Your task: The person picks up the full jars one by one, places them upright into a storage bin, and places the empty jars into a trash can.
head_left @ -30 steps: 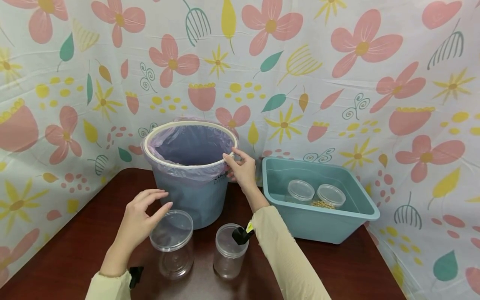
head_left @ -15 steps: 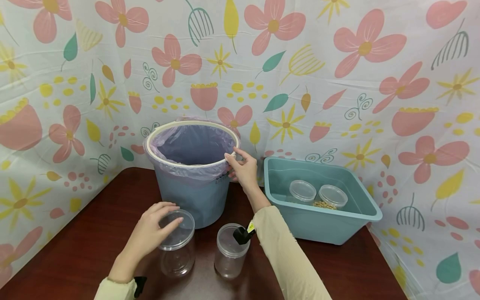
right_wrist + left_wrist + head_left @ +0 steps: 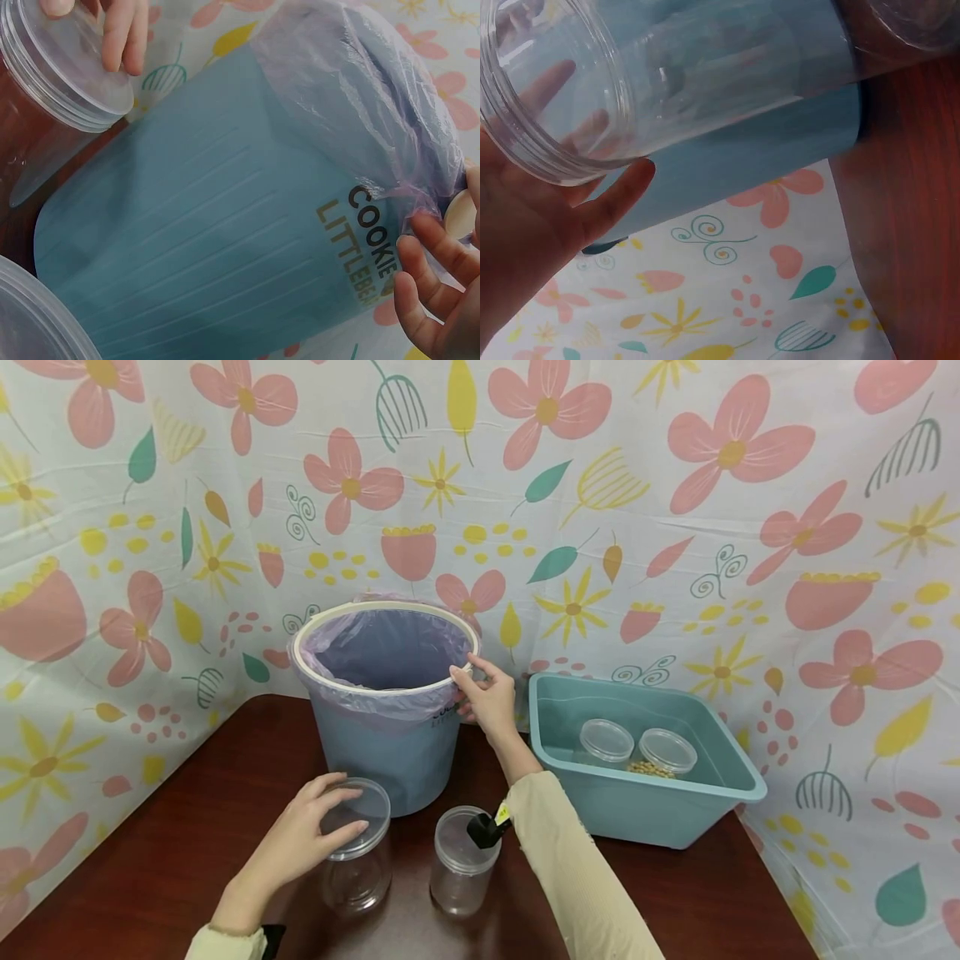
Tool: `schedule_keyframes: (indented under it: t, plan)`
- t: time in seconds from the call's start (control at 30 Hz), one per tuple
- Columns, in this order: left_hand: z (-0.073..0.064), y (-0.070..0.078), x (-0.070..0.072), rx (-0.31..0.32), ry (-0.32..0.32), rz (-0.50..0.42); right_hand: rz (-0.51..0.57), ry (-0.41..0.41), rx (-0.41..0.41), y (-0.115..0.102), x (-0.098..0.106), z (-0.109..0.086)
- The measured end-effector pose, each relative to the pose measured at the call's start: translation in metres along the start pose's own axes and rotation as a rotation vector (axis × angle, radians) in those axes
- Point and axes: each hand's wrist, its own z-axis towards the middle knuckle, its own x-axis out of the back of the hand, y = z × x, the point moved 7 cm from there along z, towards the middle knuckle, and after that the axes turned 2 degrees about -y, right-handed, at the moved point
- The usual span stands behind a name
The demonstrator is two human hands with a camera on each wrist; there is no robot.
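My left hand (image 3: 296,831) is at the lid of a large clear plastic jar (image 3: 358,881), fingers spread and nearly straight over the lid's left side. In the left wrist view, several fingers (image 3: 622,196) show through and beside the clear lid (image 3: 562,169). Behind the jar stands a blue trash can (image 3: 382,756) with a thin purple liner bag (image 3: 337,82) folded over its mouth. My right hand (image 3: 489,697) pinches the cream rim ring (image 3: 375,692) on the can's right side, thumb on top and fingers below.
A smaller clear lidded jar (image 3: 459,877) stands right of the large one, beneath my right forearm. To the right, a teal basin (image 3: 622,806) holds two lidded containers, one with tan pellets (image 3: 649,769). Floral cloth (image 3: 600,552) hangs behind the dark wooden table (image 3: 187,827).
My left hand has moved right and down, from beside the large jar to over its lid. The right hand has kept its hold on the rim. The view has shifted slightly.
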Motion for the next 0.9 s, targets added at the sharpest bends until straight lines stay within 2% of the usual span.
schedule_keyframes:
  t: [0.1,0.2,0.4,0.6,0.73,0.9]
  plan:
    - [-0.002,-0.003,0.000,0.029,-0.018,-0.029,-0.001,0.000,-0.001,0.000,0.000,0.000]
    - [-0.004,-0.004,-0.001,0.027,-0.026,-0.051,-0.003,0.001,0.001,-0.001,0.000,-0.001]
    - [-0.006,-0.008,-0.002,-0.027,-0.047,-0.068,-0.012,0.007,0.000,0.001,0.001,0.000]
    - [-0.008,-0.010,-0.003,-0.061,-0.074,-0.096,-0.002,0.002,-0.008,0.018,0.003,0.012]
    - [-0.008,-0.010,-0.003,-0.058,-0.069,-0.097,0.000,0.002,-0.001,0.024,0.003,0.016]
    - [-0.008,-0.011,-0.005,-0.025,-0.046,-0.092,-0.006,0.007,0.022,0.024,0.003,0.014]
